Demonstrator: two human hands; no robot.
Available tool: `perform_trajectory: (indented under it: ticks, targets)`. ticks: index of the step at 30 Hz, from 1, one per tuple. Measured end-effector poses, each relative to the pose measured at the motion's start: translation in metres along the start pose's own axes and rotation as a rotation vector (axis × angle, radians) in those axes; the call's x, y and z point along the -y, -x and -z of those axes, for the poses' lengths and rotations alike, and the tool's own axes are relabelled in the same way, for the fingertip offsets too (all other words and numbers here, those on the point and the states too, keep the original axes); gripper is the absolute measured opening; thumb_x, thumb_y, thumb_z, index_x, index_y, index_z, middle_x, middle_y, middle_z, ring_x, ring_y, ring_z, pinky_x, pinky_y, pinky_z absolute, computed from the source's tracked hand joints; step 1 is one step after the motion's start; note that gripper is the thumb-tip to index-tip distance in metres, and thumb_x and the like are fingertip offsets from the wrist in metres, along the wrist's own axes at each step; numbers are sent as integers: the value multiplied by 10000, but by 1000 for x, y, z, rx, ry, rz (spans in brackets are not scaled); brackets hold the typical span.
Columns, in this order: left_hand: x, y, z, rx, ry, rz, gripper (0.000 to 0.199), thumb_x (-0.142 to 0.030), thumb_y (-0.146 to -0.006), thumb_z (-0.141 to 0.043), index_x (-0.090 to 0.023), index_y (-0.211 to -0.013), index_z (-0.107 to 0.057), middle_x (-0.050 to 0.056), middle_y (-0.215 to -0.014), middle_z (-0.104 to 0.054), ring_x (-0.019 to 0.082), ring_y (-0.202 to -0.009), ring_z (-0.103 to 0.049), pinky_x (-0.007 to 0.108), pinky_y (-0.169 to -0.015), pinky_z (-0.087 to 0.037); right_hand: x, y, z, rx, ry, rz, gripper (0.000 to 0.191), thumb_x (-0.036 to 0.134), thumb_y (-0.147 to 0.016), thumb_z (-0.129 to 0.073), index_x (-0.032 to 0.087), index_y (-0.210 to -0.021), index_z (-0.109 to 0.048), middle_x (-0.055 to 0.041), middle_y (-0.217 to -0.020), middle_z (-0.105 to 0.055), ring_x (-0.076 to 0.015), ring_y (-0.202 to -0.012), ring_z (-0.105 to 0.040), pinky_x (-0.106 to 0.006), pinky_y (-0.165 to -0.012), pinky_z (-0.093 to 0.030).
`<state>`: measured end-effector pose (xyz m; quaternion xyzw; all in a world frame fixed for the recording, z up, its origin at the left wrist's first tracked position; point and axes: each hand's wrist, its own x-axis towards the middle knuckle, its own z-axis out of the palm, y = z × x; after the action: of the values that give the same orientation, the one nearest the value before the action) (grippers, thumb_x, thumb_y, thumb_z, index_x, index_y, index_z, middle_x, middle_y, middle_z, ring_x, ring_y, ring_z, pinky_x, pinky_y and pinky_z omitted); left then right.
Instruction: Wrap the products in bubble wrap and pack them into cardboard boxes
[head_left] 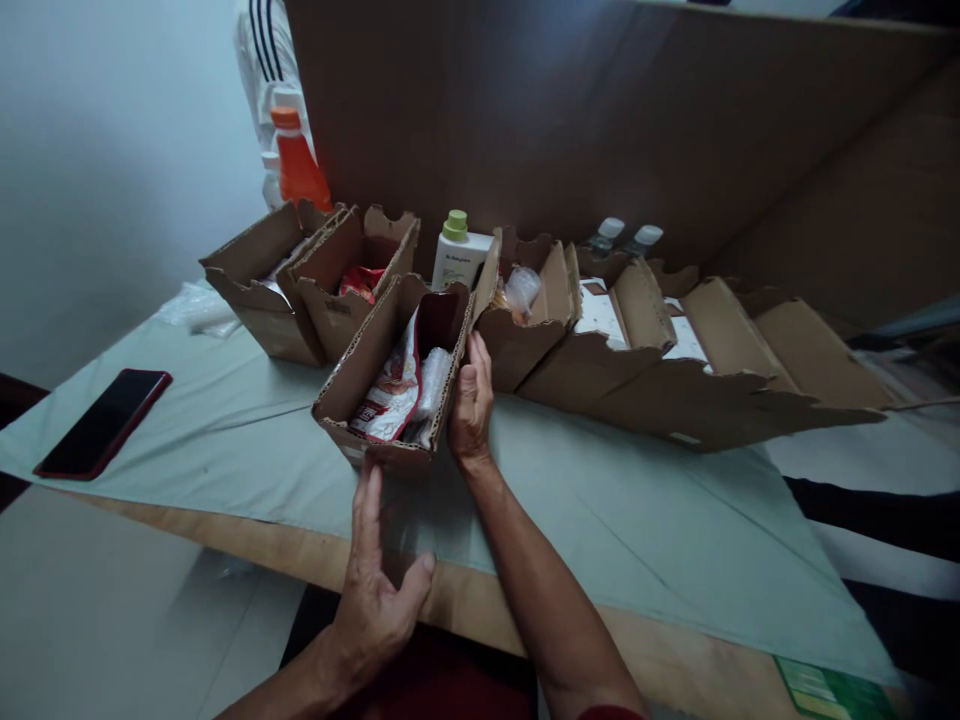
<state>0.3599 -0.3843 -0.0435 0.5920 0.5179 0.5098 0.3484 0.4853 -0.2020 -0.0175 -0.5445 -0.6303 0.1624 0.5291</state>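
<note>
An open cardboard box (394, 455) stands forward of a row of similar boxes. Inside it lie a red and white packet (394, 385) and something wrapped in clear plastic (433, 385). My left hand (379, 590) is at the box's near end, fingers up against or just below its front wall, thumb spread away. Along the box's right side rests my right hand (472, 400), its palm side toward the wall and its fingers stretched out. Neither hand has its fingers wrapped round anything.
Two boxes (262, 325) stand at the left, several more (600, 375) at the right. A white bottle with a green cap (459, 255), an orange bottle (300, 170) and a tall brown panel (525, 110) are behind. A phone (105, 423) lies on the green cloth (247, 430).
</note>
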Motion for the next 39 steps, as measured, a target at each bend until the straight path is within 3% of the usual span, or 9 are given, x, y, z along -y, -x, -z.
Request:
perform_trajectory:
  ticks: [5, 11, 17, 22, 25, 28, 31, 35, 39]
  targets:
    - [8, -29, -20, 18, 5, -64, 935, -174, -878, -621, -382, -1648, -132, 71, -1753, -122, 330, -1615, -166, 526, -1218, -389, -29, 10, -9, -225, -298, -129, 630, 646, -1012, -304, 201, -1269, -667, -121, -1386, -644, -247, -1344, -562, -453, -1182, -388]
    - [25, -99, -49, 65, -37, -147, 944, -201, -863, -626, -350, -1646, -120, 112, -1753, -83, 347, -1609, -178, 528, -1168, -444, -70, 21, -14, -306, -282, -343, 574, 627, -969, -326, 184, -1041, -683, -118, -1038, -739, -256, -1018, -684, -438, -961, -518]
    - [40, -157, -58, 76, -100, -175, 979, -181, -782, -652, -293, -1635, -185, 148, -1739, -147, 363, -1609, -168, 581, -1219, -358, -79, 15, -8, -303, -266, -358, 478, 580, -926, -377, 196, -958, -661, -109, -981, -745, -236, -922, -692, -396, -871, -539]
    - [34, -127, -34, 41, -45, -155, 896, -219, -838, -645, -330, -1623, -227, 150, -1713, -229, 350, -1499, -413, 548, -1122, -476, -41, 14, 1, -211, -280, -242, 328, 474, -906, -507, 200, -942, -684, -79, -917, -756, -218, -904, -704, -371, -879, -547]
    - [34, -90, -10, -45, -41, -126, 772, -207, -867, -638, -332, -1573, -352, 140, -1677, -307, 327, -1460, -463, 510, -1091, -510, 5, 2, 2, -18, -259, -63, 282, 393, -946, -524, 210, -1053, -710, -49, -910, -762, -184, -855, -714, -327, -861, -557]
    - [38, -61, 18, -103, -69, -46, 638, -207, -885, -631, -316, -1494, -477, 123, -1651, -362, 309, -1425, -501, 481, -1071, -536, 54, -27, -8, 253, -67, 129, 414, 287, -965, -505, 225, -1357, -625, -27, -899, -761, -180, -796, -712, -322, -831, -557]
    - [40, -43, 49, -123, -136, 67, 513, -218, -904, -612, -301, -1409, -572, 115, -1633, -401, 265, -1243, -640, 457, -1011, -580, 91, -60, -30, 443, 277, 161, 658, 236, -944, -552, 207, -1585, -406, -58, -924, -778, -243, -833, -734, -382, -850, -550]
    - [43, -26, 90, -165, -207, 135, 362, -289, -924, -615, -273, -1281, -672, 120, -1563, -503, 232, -1054, -712, 411, -888, -630, 107, -87, -57, 499, 578, 117, 427, 244, -986, -507, 195, -1395, -622, -140, -1030, -787, -312, -975, -748, -402, -868, -528]
    - [50, -13, 122, -266, -211, 158, 310, -370, -926, -635, -250, -1202, -710, 116, -1524, -549, 233, -1049, -718, 399, -897, -627, 107, -70, -61, 484, 591, 115, 305, 226, -996, -474, 219, -1158, -733, -109, -1001, -800, -275, -945, -755, -325, -797, -506]
